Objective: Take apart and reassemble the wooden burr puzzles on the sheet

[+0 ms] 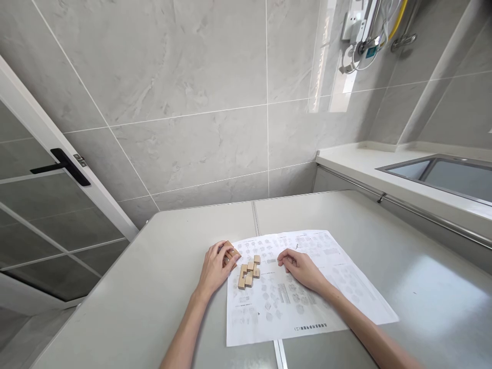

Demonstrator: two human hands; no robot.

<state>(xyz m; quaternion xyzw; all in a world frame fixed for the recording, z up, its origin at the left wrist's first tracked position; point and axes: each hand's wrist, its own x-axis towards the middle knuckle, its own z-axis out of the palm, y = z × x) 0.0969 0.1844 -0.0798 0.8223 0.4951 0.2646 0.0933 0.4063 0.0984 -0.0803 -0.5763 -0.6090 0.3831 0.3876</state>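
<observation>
My left hand (217, 264) curls its fingers and thumb around a brown wooden puzzle piece (236, 252) at the left edge of a printed sheet; the fingers cover much of it. Just right of that hand lies a cluster of light wooden puzzle pieces (249, 274), made of small blocks in a stepped, touching arrangement. My right hand (302, 266) rests on the sheet to the right of the cluster, apart from it. Its fingers are curled in, and their inside is hidden. Beneath both is the white paper sheet (277, 323), printed with rows of small figures and text.
A pale grey table (154, 287) with a seam down its middle carries the sheet. Behind it stands a tiled wall (200, 148). On the left is a door with a black handle (63, 166). A counter (353, 159) with a sink (453, 177) is at the right.
</observation>
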